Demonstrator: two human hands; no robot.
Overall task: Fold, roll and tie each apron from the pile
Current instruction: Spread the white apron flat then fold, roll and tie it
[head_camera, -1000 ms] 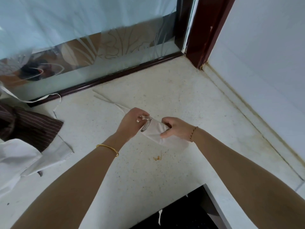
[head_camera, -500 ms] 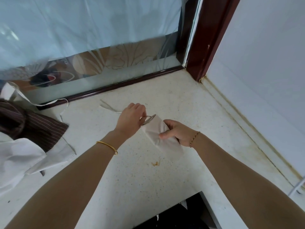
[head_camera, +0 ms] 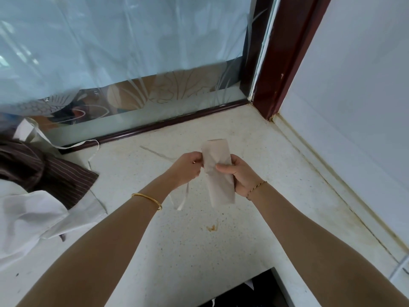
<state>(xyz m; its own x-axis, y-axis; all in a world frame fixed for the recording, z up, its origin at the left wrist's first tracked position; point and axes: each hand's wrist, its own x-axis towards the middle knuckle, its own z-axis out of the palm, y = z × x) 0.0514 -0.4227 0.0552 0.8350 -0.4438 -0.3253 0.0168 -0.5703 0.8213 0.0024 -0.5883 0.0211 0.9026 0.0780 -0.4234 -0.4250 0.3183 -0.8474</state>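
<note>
My right hand (head_camera: 240,176) wraps the beige rolled apron (head_camera: 219,171) mid-length, lifted above the counter (head_camera: 177,240); my left hand (head_camera: 188,168) pinches its thin strap (head_camera: 184,197) beside the roll. Soft, light cloth, probably loosens unless gripped centrally. Further left, the apron pile (head_camera: 39,187) waits.

arms: bare, no sleeves | left wrist: gold bangle (head_camera: 147,200) | right wrist: thin braided bracelet (head_camera: 256,189)

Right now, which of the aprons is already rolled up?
The beige apron, held between both hands above the counter. The brown striped apron and the white apron lie loose at the left.
</note>
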